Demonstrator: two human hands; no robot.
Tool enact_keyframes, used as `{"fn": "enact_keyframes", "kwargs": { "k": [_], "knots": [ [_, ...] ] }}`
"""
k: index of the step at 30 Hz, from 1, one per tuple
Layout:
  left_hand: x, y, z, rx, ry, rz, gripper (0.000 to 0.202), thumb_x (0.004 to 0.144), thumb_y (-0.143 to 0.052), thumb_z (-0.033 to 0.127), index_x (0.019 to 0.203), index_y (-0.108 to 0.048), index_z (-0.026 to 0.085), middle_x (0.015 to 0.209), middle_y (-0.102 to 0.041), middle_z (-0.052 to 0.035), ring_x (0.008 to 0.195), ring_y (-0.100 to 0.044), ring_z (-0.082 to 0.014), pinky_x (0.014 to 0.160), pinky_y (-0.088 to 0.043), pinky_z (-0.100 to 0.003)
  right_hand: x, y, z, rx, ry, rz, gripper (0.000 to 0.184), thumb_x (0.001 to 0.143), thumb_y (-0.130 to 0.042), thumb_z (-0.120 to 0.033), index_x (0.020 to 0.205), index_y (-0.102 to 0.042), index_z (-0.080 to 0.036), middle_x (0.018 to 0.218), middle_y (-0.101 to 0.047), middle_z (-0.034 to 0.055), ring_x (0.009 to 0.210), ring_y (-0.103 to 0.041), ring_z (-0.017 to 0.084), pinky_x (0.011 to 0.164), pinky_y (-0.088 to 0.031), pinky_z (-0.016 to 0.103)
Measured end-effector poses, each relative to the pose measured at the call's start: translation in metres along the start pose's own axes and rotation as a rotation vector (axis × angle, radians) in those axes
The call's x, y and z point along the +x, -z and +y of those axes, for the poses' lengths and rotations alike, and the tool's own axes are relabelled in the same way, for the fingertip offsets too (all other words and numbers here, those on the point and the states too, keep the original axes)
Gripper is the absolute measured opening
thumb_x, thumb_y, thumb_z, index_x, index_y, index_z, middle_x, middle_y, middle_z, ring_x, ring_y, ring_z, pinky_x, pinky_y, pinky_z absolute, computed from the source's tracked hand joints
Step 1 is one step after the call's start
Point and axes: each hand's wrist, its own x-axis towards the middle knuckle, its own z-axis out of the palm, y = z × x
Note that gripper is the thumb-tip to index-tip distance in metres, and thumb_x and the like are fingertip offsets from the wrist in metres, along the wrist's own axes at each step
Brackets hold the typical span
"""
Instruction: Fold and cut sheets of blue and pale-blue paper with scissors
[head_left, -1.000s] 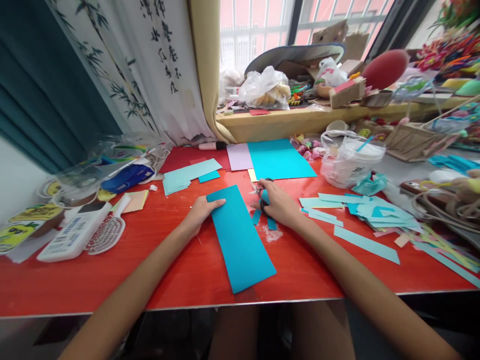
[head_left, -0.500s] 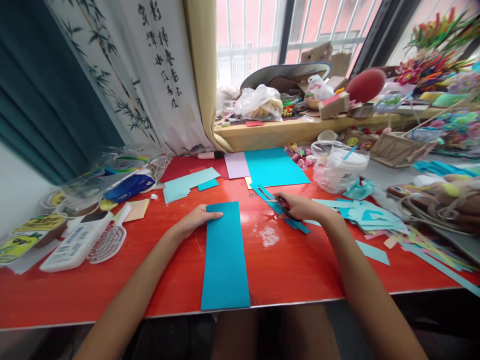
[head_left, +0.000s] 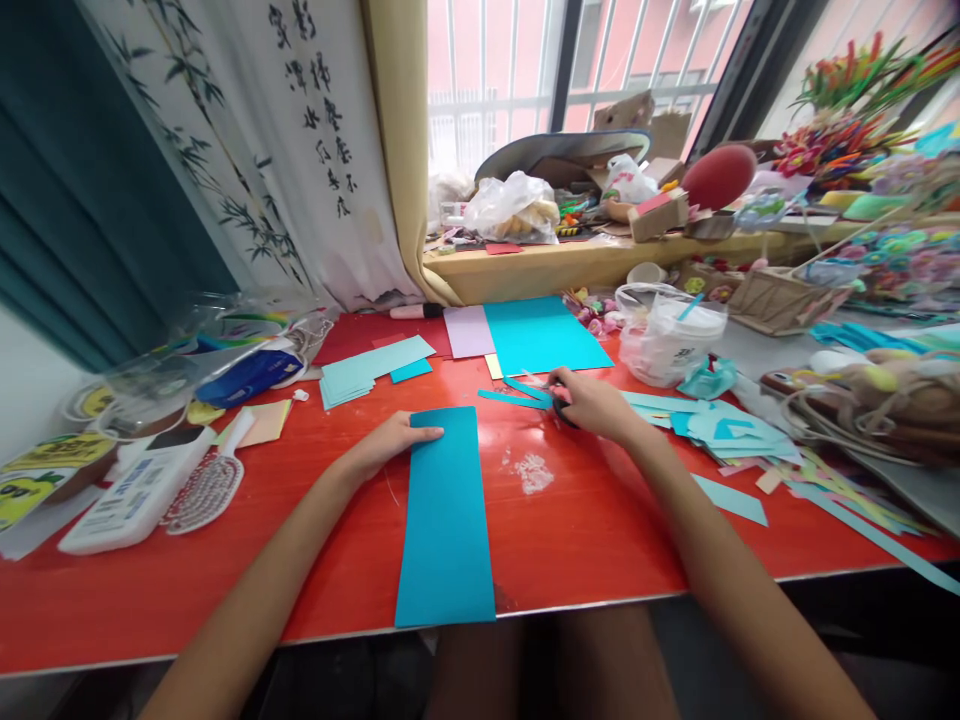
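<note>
My left hand (head_left: 382,445) pinches the upper left edge of a long blue paper sheet (head_left: 448,520), thumb on top. The sheet lies upright before me, its lower end at the table's front edge. In my right hand (head_left: 592,405) is a pair of scissors (head_left: 561,408) with dark and red handles, blades pointing left. Thin blue paper strips (head_left: 514,398) lie at the blades. Whether the fingers also grip those strips is hidden. Behind them are a bright turquoise sheet (head_left: 551,337) and a lilac sheet (head_left: 468,332).
Pale blue sheets (head_left: 375,368) lie at the back left, near a hairbrush (head_left: 214,480) and a white bottle (head_left: 139,495). Paper scraps (head_left: 739,428) and a white bucket in plastic (head_left: 679,335) stand on the right. Clutter fills the windowsill (head_left: 517,262).
The blue strips by the scissors have swung round: their ends no longer stick out at the lower right and now point left. My left hand stays on the sheet.
</note>
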Motion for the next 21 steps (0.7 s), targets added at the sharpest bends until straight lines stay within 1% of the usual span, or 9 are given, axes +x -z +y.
{"fn": "enact_keyframes", "kwargs": {
  "k": [2,4,8,11,14,17,21],
  "knots": [
    [0.001,0.0,-0.001,0.0,0.001,0.002,0.028,0.066,-0.068,0.039,0.082,-0.065,0.015,0.086,-0.069,-0.0064,0.074,-0.062,-0.02,0.067,-0.047,-0.031,0.002,-0.007,-0.01,0.009,0.028,0.003,0.026,0.076,-0.046,-0.02,0.102,-0.049,-0.022,0.098,-0.065,0.0044,0.084,-0.059,0.02,0.052,-0.03,0.025],
    [0.001,0.0,-0.001,0.001,0.002,0.0,0.027,0.066,-0.068,0.038,0.08,-0.064,0.015,0.084,-0.069,-0.0062,0.072,-0.062,-0.019,0.066,-0.046,-0.03,0.003,-0.01,-0.017,0.003,0.037,0.018,0.024,0.077,-0.045,-0.02,0.101,-0.049,-0.022,0.097,-0.065,0.0042,0.083,-0.059,0.02,0.051,-0.028,0.025],
    [0.0,-0.002,0.0,0.005,0.001,0.004,0.028,0.066,-0.068,0.039,0.08,-0.064,0.015,0.083,-0.069,-0.0064,0.072,-0.062,-0.0192,0.065,-0.046,-0.03,0.0,-0.009,-0.024,-0.033,0.039,0.05,0.024,0.078,-0.045,-0.018,0.101,-0.049,-0.022,0.103,-0.063,0.0052,0.091,-0.057,0.022,0.053,-0.029,0.026],
    [-0.001,-0.003,0.001,0.004,-0.004,0.007,0.029,0.065,-0.068,0.04,0.081,-0.065,0.016,0.085,-0.069,-0.0068,0.074,-0.062,-0.0202,0.068,-0.047,-0.031,-0.001,-0.007,-0.025,-0.067,0.005,0.053,0.023,0.079,-0.045,-0.019,0.102,-0.049,-0.021,0.106,-0.062,0.0078,0.094,-0.056,0.023,0.055,-0.031,0.026],
    [-0.001,-0.003,0.001,0.0,0.004,0.003,0.03,0.064,-0.069,0.04,0.082,-0.066,0.016,0.087,-0.069,-0.0077,0.076,-0.063,-0.0218,0.07,-0.047,-0.033,-0.001,-0.004,-0.016,-0.109,-0.083,0.05,0.023,0.08,-0.045,-0.019,0.102,-0.05,-0.021,0.104,-0.063,0.0096,0.093,-0.058,0.024,0.056,-0.033,0.026],
    [-0.001,-0.003,0.001,-0.002,0.006,0.001,0.031,0.064,-0.069,0.04,0.083,-0.066,0.016,0.088,-0.07,-0.0082,0.076,-0.063,-0.0226,0.071,-0.048,-0.034,-0.005,0.0,0.004,-0.147,-0.213,0.055,0.022,0.08,-0.045,-0.018,0.101,-0.051,-0.02,0.098,-0.064,0.0114,0.09,-0.059,0.025,0.059,-0.036,0.028],
    [0.0,-0.002,0.0,0.009,0.004,-0.002,0.033,0.064,-0.068,0.041,0.086,-0.066,0.016,0.09,-0.069,-0.0084,0.079,-0.063,-0.0232,0.073,-0.047,-0.035,-0.011,0.01,0.031,-0.161,-0.386,0.08,0.026,0.083,-0.041,-0.024,0.105,-0.05,-0.014,0.097,-0.062,0.0177,0.088,-0.059,0.031,0.059,-0.037,0.033]
  ]
}}
